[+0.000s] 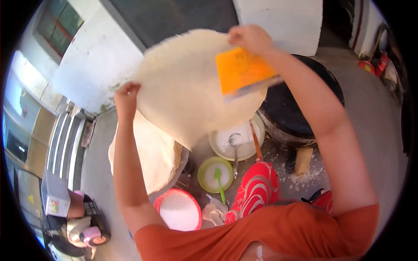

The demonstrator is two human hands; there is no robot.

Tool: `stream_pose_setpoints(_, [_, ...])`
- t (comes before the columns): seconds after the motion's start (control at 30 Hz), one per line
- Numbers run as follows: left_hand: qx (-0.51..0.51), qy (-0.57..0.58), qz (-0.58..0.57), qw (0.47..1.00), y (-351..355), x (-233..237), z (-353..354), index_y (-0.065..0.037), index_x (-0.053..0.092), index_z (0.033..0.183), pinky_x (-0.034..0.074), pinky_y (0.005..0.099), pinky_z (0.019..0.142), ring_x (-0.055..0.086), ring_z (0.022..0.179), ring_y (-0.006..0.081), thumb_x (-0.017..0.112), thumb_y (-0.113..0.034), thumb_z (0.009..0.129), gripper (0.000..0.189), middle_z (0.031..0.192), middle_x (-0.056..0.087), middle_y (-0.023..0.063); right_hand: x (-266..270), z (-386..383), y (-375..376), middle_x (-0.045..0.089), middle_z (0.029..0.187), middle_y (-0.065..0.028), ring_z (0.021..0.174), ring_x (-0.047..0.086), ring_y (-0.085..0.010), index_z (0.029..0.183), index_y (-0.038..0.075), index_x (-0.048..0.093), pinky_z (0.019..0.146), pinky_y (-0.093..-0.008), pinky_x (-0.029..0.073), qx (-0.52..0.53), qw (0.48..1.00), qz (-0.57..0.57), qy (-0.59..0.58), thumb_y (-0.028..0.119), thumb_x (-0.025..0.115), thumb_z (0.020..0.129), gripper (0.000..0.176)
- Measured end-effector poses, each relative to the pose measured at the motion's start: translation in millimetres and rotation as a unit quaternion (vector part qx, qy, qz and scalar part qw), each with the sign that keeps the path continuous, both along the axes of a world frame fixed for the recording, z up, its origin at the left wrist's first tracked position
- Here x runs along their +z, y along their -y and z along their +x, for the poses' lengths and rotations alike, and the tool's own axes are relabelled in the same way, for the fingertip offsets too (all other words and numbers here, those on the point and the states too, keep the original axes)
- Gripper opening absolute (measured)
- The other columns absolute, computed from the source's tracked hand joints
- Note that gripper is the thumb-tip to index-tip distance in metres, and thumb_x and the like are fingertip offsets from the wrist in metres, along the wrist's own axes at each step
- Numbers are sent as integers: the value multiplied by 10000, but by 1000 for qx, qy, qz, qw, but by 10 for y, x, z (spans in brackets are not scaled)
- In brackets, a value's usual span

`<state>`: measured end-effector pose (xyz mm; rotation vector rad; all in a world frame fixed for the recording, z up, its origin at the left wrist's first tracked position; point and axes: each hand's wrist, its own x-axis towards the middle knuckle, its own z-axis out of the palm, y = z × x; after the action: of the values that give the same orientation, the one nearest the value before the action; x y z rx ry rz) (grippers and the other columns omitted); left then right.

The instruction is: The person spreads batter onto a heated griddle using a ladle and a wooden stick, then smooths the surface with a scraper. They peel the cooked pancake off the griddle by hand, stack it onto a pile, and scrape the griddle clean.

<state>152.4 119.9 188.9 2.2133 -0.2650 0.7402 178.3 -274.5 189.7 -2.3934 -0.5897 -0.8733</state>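
A large, thin round pancake (pixel 183 82) hangs stretched between my two hands, its lower edge drooping to a point. My left hand (pixel 127 93) is closed in a pinch on its left edge. At the upper right edge, my right hand (pixel 250 38) is closed on the pancake too. An orange scraper (pixel 241 69), blurred, hangs just under the right hand; how it is held is hidden. Below the left side lies a stack of pancakes (pixel 148 152), partly covered by my left arm. Behind my right forearm sits a round black griddle (pixel 300 100).
A pale bowl (pixel 257 150) holds white liquid, a metal ladle (pixel 235 156) and a brown handle. Nearer are a green bowl (pixel 201 176) with a green utensil (pixel 220 185) and a red basin (pixel 199 213) of white contents. A wood block (pixel 303 161) lies near the griddle amid white crumbs.
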Motion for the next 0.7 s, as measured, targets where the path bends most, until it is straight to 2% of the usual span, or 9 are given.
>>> stream_pose_setpoints(0.13, [27,116,-124,985,-592,333,34,31,631,837,407,207,638,503,651,72,562,-46,761,128,699,608,25,772,-416,-828,596,718,-116,709,583,-258,794,143,602,617,-366,449,-62,983,-23,172,217,524,736,122])
stream_pose_setpoints(0.23, [91,188,-170,963,-797,619,-724,33,622,851,381,200,577,502,632,73,597,-90,770,150,702,580,1,979,-864,-1295,614,869,-101,777,585,-260,790,32,620,689,-290,478,68,934,34,348,84,562,745,89])
stream_pose_setpoints(0.27, [120,251,-140,950,-938,546,-928,37,618,854,387,208,568,523,639,81,593,-89,772,151,734,592,14,853,-930,-1415,616,846,-90,745,588,-249,822,106,621,648,-313,472,77,953,40,292,136,535,741,122])
stream_pose_setpoints(0.3, [190,204,-136,951,-969,469,-1241,64,596,890,428,218,705,558,771,115,593,-104,782,201,865,604,63,683,-920,-1500,618,824,-80,714,591,-238,855,179,621,607,-337,466,86,967,43,235,188,508,737,163])
stream_pose_setpoints(0.33, [171,243,-156,942,-1122,245,-1424,52,589,935,431,229,727,557,800,114,608,-127,766,247,888,603,66,488,-731,-1585,599,990,-39,676,601,-225,928,216,622,590,-317,480,148,905,19,398,184,517,734,222])
stream_pose_setpoints(0.4, [213,295,40,931,-1398,-332,-1793,13,554,1034,419,283,839,551,936,190,577,-37,749,290,1032,573,116,49,-1021,-1799,545,1113,-19,670,605,-221,977,238,607,593,-320,485,177,947,-9,268,178,543,723,269])
stream_pose_setpoints(0.47, [223,272,20,936,-1559,-997,-1996,13,572,956,412,317,858,527,998,233,492,126,706,286,1032,571,131,-470,-1160,-1985,539,1127,-59,665,601,-232,1017,205,593,565,-305,490,217,967,-48,124,80,544,735,312])
stream_pose_setpoints(0.53, [254,185,65,947,-1707,-1595,-2194,12,582,894,397,355,862,520,1005,280,497,124,635,295,1022,565,144,-978,-1265,-2074,510,1166,-72,713,599,-250,1069,210,566,616,-314,491,246,968,-3,-43,85,552,748,345])
stream_pose_setpoints(0.7, [270,-45,55,960,-2079,-2609,-2358,-14,598,823,401,359,863,521,984,290,473,111,593,291,941,574,136,-1557,-1273,-1740,506,1169,-92,974,541,-243,1135,163,523,752,-312,466,206,971,3,-121,95,566,756,387])
